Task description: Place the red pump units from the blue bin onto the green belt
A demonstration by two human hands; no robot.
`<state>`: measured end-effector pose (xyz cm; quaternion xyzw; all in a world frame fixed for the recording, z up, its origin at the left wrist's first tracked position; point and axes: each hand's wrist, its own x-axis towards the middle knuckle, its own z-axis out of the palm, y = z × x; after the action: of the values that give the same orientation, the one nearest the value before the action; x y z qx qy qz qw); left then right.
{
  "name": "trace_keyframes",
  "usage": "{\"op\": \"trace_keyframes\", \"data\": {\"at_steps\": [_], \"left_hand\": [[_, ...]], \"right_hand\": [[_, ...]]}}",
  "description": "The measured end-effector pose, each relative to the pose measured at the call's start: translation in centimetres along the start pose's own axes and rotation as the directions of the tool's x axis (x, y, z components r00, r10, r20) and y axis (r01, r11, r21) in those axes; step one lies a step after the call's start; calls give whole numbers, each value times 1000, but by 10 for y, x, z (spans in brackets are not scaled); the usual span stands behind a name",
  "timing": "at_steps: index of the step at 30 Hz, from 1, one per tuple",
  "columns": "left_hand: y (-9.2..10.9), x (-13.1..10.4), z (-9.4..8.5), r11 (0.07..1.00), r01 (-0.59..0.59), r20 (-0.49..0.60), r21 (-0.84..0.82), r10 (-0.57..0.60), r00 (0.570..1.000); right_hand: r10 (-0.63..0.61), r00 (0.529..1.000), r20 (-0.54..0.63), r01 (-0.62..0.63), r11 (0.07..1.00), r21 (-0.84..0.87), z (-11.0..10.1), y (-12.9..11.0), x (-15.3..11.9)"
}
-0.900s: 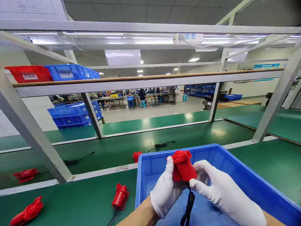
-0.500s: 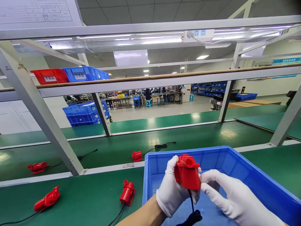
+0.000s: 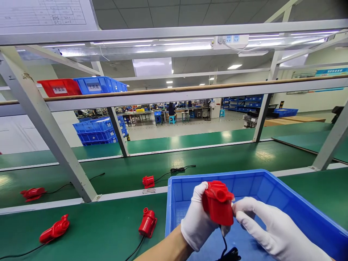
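Note:
Held up over the blue bin (image 3: 214,176) is a red pump (image 3: 217,203), its round port facing me. My left hand (image 3: 199,217), in a white glove, is closed around its left side and underside. A black cord (image 3: 230,255) hangs from the pump's lower end into the bin, bundled at the bottom. My right hand (image 3: 268,226), also gloved, has thumb and forefinger pinched together at the pump's right edge; its other fingers are partly hidden. Left of the bin, another red pump (image 3: 147,223) and a further red pump (image 3: 55,229) lie on the green bench, cords trailing toward me.
On the green belt (image 3: 114,179) beyond, two more red pumps (image 3: 148,182) lie with black cords. Slanted grey posts (image 3: 58,134) hold a shelf carrying a red box (image 3: 59,88) and a blue box (image 3: 99,85). Stacked blue crates (image 3: 95,132) stand farther back.
Both pumps on the far belt have shifted left. The held pump has tilted and moved slightly right, and its bundled cord has swung right. My right hand has moved a little right.

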<state>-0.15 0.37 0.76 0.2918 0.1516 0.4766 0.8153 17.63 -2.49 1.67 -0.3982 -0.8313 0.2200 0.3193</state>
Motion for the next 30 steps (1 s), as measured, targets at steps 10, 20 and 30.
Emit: {"op": "trace_keyframes", "data": {"at_steps": [10, 20, 30], "left_hand": [[2, -10, 5, 991, -113, 175, 69, 99, 980], [-16, -9, -9, 168, -592, 420, 788, 556, 717], [-14, -20, -8, -41, -339, 292, 940, 610, 737]], "right_hand": [[-47, 999, -9, 47, 998, 43, 0, 2, -7], [135, 989, -54, -130, 988, 80, -17, 13, 1], [-153, 988, 18, 151, 987, 62, -38, 8, 3]]}}
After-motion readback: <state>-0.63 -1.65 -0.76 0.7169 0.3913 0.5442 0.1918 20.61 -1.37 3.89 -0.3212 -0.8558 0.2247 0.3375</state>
